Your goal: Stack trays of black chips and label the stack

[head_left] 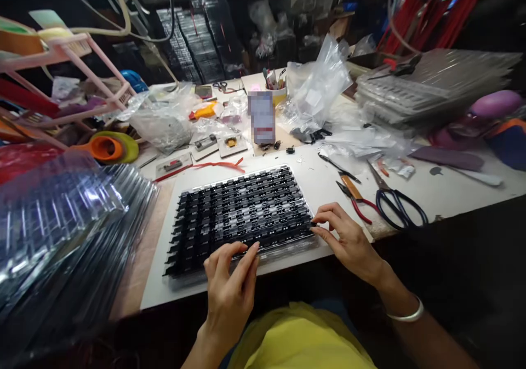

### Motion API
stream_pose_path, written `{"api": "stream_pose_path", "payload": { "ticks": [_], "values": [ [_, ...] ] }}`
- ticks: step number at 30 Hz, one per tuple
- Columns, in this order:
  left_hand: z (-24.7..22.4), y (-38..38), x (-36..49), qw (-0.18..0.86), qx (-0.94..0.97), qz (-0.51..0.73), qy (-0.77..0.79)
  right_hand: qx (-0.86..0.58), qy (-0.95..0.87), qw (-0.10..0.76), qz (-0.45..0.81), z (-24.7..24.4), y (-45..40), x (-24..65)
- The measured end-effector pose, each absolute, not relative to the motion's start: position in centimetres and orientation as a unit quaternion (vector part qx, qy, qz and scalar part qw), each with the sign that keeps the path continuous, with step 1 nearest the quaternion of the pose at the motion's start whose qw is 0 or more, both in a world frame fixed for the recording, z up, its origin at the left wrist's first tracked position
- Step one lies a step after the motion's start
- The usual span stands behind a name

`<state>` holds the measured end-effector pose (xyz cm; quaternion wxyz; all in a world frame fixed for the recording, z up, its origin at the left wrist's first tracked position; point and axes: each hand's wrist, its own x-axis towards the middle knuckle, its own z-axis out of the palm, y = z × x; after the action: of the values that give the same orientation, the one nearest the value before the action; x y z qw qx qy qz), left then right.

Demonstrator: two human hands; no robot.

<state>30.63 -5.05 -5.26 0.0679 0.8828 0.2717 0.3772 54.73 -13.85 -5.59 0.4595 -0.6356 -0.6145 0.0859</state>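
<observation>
Fingers (327, 217), bent, grasp indiscernible: left hand (230, 278) is set at near edge of tray (287, 247), right hand (349, 243) at its right corner. It is laid ahead, long axis crosswise.

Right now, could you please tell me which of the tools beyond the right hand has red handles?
The pliers, lying just left of the scissors; the scissors' handles are dark blue, and the slim tool farther back looks black.

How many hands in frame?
2: left hand at the near edge of the plastic tray, right hand at its near right corner. No others visible.
</observation>
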Motion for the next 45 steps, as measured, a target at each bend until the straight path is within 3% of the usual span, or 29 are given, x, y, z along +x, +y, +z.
{"api": "stream_pose_path", "payload": {
  "ticks": [6, 8, 12, 14, 17, 22, 27, 30, 32, 34, 36, 40, 45],
  "values": [
    [-5.2, -7.5, 33.1, 0.48, 0.778, 0.338, 0.224, -0.554, -0.608, 0.526, 0.218, -3.1, -15.3, 51.4],
    [-5.4, -8.3, 33.7, 0.541, 0.729, 0.354, 0.225, -0.53, -0.621, 0.523, 0.245, -2.9, -15.7, 50.3],
    [-5.5, -8.7, 33.9, 0.57, 0.661, 0.39, 0.294, -0.624, -0.595, 0.493, 0.119, -4.2, -15.4, 53.1],
    [-5.3, -8.5, 33.7, 0.589, 0.626, 0.389, 0.331, -0.747, -0.52, 0.413, -0.027, -5.5, -14.9, 56.8],
    [-5.1, -8.3, 33.3, 0.616, 0.599, 0.377, 0.346, -0.814, -0.455, 0.352, -0.076, -7.5, -13.5, 62.1],
    [-5.2, -8.2, 32.4, 0.628, 0.587, 0.363, 0.359, -0.848, -0.436, 0.297, -0.056, -8.8, -10.9, 66.0],
    [-5.2, -7.5, 30.7, 0.615, 0.58, 0.36, 0.394, -0.85, -0.429, 0.302, -0.035, -7.4, -12.3, 65.5],
    [-4.9, -6.9, 30.0, 0.61, 0.584, 0.347, 0.408, -0.816, -0.444, 0.371, 0.003, -5.9, -15.1, 61.9],
    [-4.7, -6.6, 30.0, 0.621, 0.583, 0.342, 0.395, -0.713, -0.465, 0.502, 0.153, -4.8, -16.6, 58.0],
    [-4.4, -6.5, 30.4, 0.643, 0.568, 0.346, 0.378, -0.621, -0.507, 0.536, 0.265, -4.0, -17.4, 53.9],
    [-4.2, -6.6, 30.8, 0.663, 0.547, 0.355, 0.368, -0.58, -0.587, 0.485, 0.289, -3.5, -17.2, 50.6],
    [-4.1, -6.9, 30.9, 0.666, 0.523, 0.365, 0.387, -0.558, -0.709, 0.371, 0.22, -3.9, -15.6, 47.3],
    [-4.3, -7.4, 30.2, 0.653, 0.527, 0.368, 0.4, -0.573, -0.733, 0.341, 0.136, -5.0, -14.3, 46.3]
  ]
}}
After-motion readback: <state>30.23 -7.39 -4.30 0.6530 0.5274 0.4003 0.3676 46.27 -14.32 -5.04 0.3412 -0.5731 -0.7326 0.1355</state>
